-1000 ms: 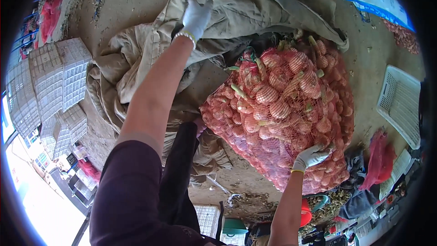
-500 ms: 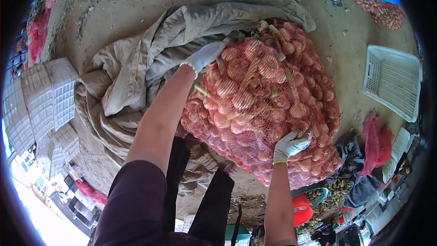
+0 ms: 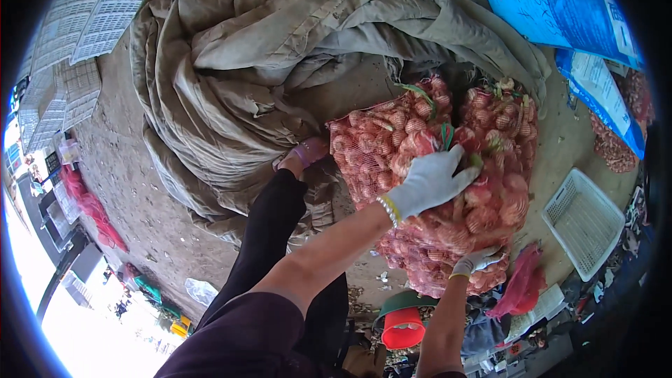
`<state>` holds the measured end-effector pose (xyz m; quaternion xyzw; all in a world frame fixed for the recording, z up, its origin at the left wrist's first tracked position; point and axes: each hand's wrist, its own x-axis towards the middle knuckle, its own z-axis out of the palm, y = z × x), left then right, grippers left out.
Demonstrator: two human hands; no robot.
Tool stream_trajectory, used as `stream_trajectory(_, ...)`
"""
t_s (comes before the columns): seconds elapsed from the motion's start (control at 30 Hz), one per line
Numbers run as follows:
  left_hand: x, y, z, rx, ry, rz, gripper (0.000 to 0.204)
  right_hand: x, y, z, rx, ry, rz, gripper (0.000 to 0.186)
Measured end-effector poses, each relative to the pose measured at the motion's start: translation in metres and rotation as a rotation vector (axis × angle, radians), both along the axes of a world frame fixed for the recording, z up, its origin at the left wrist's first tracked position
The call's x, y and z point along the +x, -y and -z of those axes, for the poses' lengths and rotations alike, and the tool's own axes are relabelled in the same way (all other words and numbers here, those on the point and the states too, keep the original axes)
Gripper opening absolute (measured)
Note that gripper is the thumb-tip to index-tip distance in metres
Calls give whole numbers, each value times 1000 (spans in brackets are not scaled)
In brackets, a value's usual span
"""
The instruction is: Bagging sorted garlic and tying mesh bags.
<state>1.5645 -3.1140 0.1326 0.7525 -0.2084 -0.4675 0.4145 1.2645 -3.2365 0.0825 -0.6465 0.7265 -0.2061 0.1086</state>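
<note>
Red mesh sacks of pale bulbs point(image 3: 364, 154), some with green stalks, lie piled at centre right; the top one is blurred near a green tie. My left hand point(image 3: 437, 180), in a white glove, reaches across with fingers curled onto this top sack beside the tie. Lower on the same pile, my right hand point(image 3: 476, 262), also gloved, has its fingers hooked on the mesh at the sack's lower edge. A big rumpled tan cloth point(image 3: 224, 84) lies left of and behind the sacks, beside my foot point(image 3: 306, 150).
Stacked white crates point(image 3: 91, 7) stand at upper left, blue printed bags point(image 3: 560, 7) at upper right. A white plastic crate point(image 3: 581, 224), pink mesh bags point(image 3: 521, 283) and a red bucket point(image 3: 402, 329) in a green tub lie right and below. Dirt and scraps cover the floor point(image 3: 133, 189).
My left hand has left the cloth and moved right and down onto the sack top. The top sack has shifted, showing another sack behind it on the left. The whole view has shifted.
</note>
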Motion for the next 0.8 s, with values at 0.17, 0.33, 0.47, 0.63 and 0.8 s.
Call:
stream_trajectory(0.17,-22,-79,-25,-101,40,27,34,-61,7,18,-69,-56,-60,39)
stream_trajectory(0.33,-13,-69,11,-174,15,38,21,-44,-10,32,-112,-61,11,36)
stream_trajectory(0.47,-8,-26,29,-167,-302,-160,25,-72,27,53,-212,-516,10,33)
stream_trajectory(0.63,5,-18,72,-176,55,-20,23,40,12,15,-74,-30,307,43)
stream_trajectory(0.8,38,-44,126,-237,78,10,41,71,4,19,-57,-112,371,40)
